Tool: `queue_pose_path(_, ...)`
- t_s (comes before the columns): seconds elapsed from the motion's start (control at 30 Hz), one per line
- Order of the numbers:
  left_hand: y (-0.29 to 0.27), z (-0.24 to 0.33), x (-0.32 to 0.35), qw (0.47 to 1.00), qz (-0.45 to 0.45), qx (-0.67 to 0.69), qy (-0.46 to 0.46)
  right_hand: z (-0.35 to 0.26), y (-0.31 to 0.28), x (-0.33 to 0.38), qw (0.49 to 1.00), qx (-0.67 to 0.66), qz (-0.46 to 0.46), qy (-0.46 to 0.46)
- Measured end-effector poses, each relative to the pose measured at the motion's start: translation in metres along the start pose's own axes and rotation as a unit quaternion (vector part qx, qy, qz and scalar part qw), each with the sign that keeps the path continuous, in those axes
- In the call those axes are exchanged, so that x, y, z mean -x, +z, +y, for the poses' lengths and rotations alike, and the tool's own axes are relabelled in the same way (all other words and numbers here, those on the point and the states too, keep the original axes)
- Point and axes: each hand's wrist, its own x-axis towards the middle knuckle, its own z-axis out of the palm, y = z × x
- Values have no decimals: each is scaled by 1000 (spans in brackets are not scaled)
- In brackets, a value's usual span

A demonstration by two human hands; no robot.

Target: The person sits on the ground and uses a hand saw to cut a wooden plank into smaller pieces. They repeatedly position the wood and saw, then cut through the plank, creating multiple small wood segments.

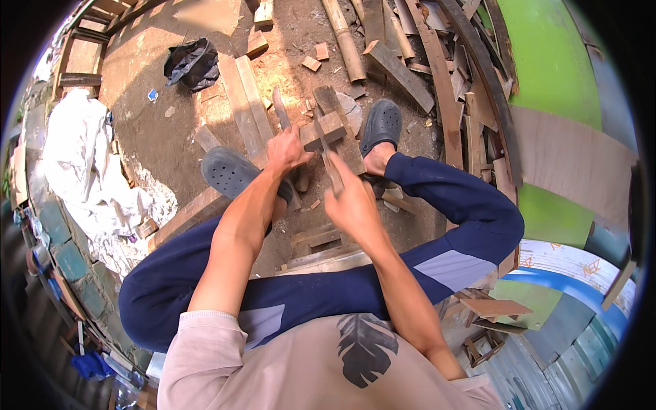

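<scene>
My left hand is closed round a narrow, blade-like strip, which points away from me with a brown far end. Its near end is hidden by my fingers. In my right hand is a knife with a wooden-looking handle, its dark, slim blade lying across a short wooden block. The left hand's fingertips are close to the block's left end; whether they touch it I cannot tell. The block rests across a darker plank on the ground, between my feet in dark clogs.
Two long boards lie beyond my left foot. Bamboo poles and a heap of scrap wood lie far right, beside a green panel. White cloth is at left, a black bag at far left.
</scene>
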Motion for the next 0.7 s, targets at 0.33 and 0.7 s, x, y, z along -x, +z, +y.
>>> queue_pose_path(0.33,-5,16,3,999,-34,8,-37,17,10,-47,1000,9,27,-6)
queue_pose_path(0.7,-7,16,5,999,-35,-19,-23,26,5,-35,1000,0,22,-12)
